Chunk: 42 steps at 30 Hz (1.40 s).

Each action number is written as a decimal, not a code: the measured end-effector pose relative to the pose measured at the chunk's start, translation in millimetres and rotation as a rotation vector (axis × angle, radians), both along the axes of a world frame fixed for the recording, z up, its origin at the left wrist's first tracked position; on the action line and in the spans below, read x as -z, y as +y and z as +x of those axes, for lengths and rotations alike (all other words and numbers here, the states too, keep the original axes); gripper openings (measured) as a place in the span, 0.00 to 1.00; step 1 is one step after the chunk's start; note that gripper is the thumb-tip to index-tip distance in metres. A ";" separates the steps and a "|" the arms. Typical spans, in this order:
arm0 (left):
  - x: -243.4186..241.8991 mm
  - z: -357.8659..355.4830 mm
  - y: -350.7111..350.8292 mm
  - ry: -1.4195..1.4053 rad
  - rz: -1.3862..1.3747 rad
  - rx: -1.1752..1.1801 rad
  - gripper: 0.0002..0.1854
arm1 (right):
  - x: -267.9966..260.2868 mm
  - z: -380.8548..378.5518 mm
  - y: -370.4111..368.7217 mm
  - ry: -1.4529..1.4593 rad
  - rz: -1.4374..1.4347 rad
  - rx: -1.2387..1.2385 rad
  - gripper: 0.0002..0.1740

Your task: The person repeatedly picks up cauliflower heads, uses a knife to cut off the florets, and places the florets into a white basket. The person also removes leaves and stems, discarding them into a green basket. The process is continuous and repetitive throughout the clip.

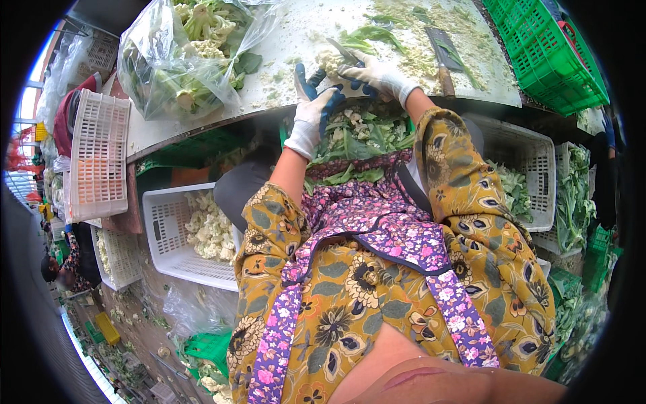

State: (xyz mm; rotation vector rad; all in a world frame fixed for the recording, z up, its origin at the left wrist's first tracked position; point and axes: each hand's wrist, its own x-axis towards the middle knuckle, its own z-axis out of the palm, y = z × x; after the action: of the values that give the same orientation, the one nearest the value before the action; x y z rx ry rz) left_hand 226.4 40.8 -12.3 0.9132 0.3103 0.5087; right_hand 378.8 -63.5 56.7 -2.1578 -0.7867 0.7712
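Observation:
My left hand, in a white glove with a blue coated palm, is at the front edge of the white worktable. Its fingers are spread, and I see nothing held in them. My right hand, gloved the same way, grips a small knife whose blade points up and left. Beside the blade, between my hands, a piece of cauliflower lies on the table. Below the table edge, cut leaves and scraps are heaped in front of my floral apron.
A clear plastic bag of cauliflower sits on the table at left. A cleaver lies at right, near a green crate. White crates hold florets at left and leaves at right. Another person is far left.

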 end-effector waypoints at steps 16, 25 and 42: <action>17.4 12.0 10.2 -0.345 -0.770 0.386 0.25 | -2.1 -17.4 4.6 -0.062 0.206 -0.375 0.28; 0.3 -28.4 3.8 -0.432 -0.682 0.040 0.20 | -1.6 -67.5 -33.0 -0.267 0.298 -0.357 0.39; -13.9 -148.5 1.9 -0.275 -0.189 -0.708 0.29 | 31.7 -186.6 24.9 -0.273 0.250 -0.800 0.42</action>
State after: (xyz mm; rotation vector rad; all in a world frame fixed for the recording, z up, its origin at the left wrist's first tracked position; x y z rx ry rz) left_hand 77.9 42.7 1.5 0.5200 0.4208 1.2232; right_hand 192.2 -38.6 25.0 -1.7119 -1.8394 0.6999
